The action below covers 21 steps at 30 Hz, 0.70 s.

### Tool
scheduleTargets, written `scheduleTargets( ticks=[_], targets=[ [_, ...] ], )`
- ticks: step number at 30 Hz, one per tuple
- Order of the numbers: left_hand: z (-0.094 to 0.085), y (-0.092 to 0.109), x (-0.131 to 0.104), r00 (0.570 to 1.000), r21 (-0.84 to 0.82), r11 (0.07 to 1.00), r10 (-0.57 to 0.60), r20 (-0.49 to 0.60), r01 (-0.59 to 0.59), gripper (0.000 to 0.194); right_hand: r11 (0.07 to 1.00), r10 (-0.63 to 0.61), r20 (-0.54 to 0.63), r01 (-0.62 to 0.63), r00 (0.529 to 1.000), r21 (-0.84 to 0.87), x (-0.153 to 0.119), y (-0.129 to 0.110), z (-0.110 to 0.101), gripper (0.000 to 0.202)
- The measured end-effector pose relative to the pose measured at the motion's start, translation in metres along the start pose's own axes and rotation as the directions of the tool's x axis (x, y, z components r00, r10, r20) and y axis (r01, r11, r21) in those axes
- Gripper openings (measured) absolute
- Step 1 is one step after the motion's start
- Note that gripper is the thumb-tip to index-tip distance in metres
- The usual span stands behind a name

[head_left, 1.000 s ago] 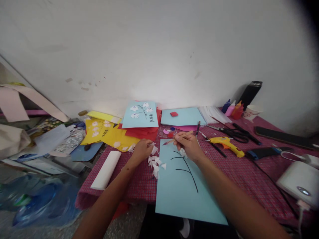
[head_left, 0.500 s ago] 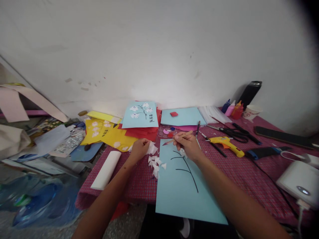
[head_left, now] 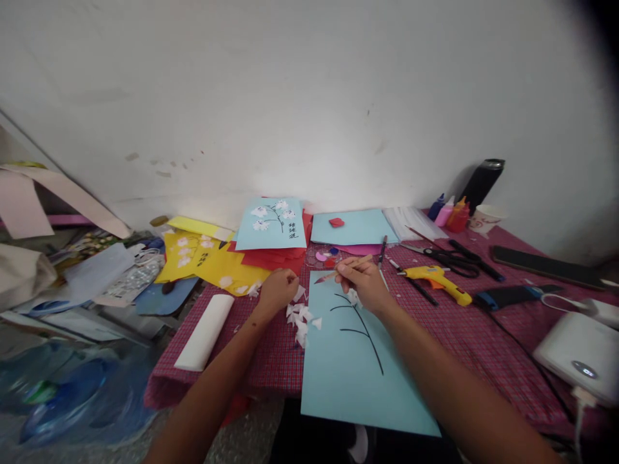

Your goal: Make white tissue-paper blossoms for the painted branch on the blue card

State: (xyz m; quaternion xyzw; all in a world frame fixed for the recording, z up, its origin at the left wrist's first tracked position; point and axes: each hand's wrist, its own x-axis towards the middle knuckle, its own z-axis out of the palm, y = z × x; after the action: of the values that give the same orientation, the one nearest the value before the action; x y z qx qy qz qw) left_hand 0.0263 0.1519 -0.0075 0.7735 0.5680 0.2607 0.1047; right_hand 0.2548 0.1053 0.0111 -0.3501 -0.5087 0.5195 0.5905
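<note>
A paintbrush (head_left: 327, 277) with a dark purplish tip is gripped by my right hand (head_left: 366, 285), above the top of a light blue sheet (head_left: 338, 380). Black branch lines are drawn on that sheet, and a white paper piece (head_left: 353, 298) shows partly under the hand. My left hand (head_left: 280, 289) is closed, fingertips together, to the left of the sheet; whatever is in them I cannot make out. Torn white paper scraps (head_left: 300, 317) lie beside and below its fingers, some overlapping the sheet's left edge.
A paint palette (head_left: 319, 261) lies beyond the sheet. A finished flower picture (head_left: 268, 225) leans at the back. To the right are a yellow glue gun (head_left: 442, 281), scissors (head_left: 452, 260), paint bottles (head_left: 445, 212) and a white power box (head_left: 578, 354). A white paper roll (head_left: 206, 332) lies left.
My left hand has shifted slightly left and lower, and less white paper shows at its fingertips. My right hand keeps the paintbrush in nearly the same place.
</note>
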Motion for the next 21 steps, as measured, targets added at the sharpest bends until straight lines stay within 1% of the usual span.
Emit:
scheduleTargets(
  ticks=[2, 3, 5, 6, 8, 10, 13, 15, 16, 18, 21],
  targets=[
    [-0.001, -0.004, 0.002, 0.999, -0.047, 0.998, -0.045, -0.012, 0.045, 0.020, 1.000, 0.003, -0.005, -0.003, 1.000, 0.009, 0.000, 0.000, 0.000, 0.021],
    [-0.003, -0.006, 0.002, 0.997, -0.096, 0.993, -0.071, -0.020, 0.069, 0.020, 1.000, 0.004, -0.004, -0.004, 1.000, 0.011, 0.000, 0.000, 0.000, 0.021],
    [-0.006, -0.012, 0.002, 0.990, -0.272, 0.954, -0.137, -0.025, 0.125, 0.021, 1.000, 0.000, 0.000, 0.000, 1.000, 0.010, 0.000, -0.001, 0.001, 0.021],
    [-0.008, -0.015, 0.001, 0.984, -0.395, 0.906, -0.177, -0.018, 0.156, 0.021, 1.000, -0.001, 0.001, 0.001, 1.000, 0.010, 0.000, -0.001, 0.001, 0.021],
    [-0.012, -0.020, 0.000, 0.968, -0.610, 0.765, -0.250, 0.011, 0.204, 0.022, 1.000, -0.001, 0.002, 0.001, 1.000, 0.013, 0.000, 0.000, 0.000, 0.021],
    [-0.016, -0.022, -0.001, 0.952, -0.730, 0.643, -0.305, 0.033, 0.231, 0.025, 1.000, -0.002, 0.001, 0.002, 1.000, 0.017, 0.000, 0.001, 0.000, 0.022],
    [-0.020, -0.019, -0.002, 0.944, -0.815, 0.534, -0.325, 0.046, 0.224, 0.030, 0.999, -0.004, -0.004, 0.004, 1.000, 0.033, 0.001, 0.003, 0.000, 0.021],
    [-0.021, -0.013, -0.002, 0.946, -0.873, 0.440, -0.317, 0.067, 0.209, 0.032, 0.999, 0.001, -0.005, -0.001, 1.000, 0.041, 0.001, 0.004, 0.000, 0.021],
    [-0.021, -0.009, -0.002, 0.948, -0.895, 0.397, -0.308, 0.078, 0.202, 0.033, 0.999, 0.004, -0.004, -0.004, 1.000, 0.043, 0.001, 0.004, 0.000, 0.021],
    [-0.021, 0.000, -0.001, 0.950, -0.919, 0.343, -0.299, 0.089, 0.194, 0.034, 0.999, 0.007, -0.006, -0.006, 1.000, 0.048, 0.001, 0.005, 0.000, 0.021],
    [-0.018, 0.016, 0.003, 0.939, -0.945, 0.260, -0.328, 0.107, 0.198, 0.033, 0.998, -0.003, -0.020, 0.005, 1.000, 0.066, 0.002, 0.004, -0.001, 0.020]
  ],
)
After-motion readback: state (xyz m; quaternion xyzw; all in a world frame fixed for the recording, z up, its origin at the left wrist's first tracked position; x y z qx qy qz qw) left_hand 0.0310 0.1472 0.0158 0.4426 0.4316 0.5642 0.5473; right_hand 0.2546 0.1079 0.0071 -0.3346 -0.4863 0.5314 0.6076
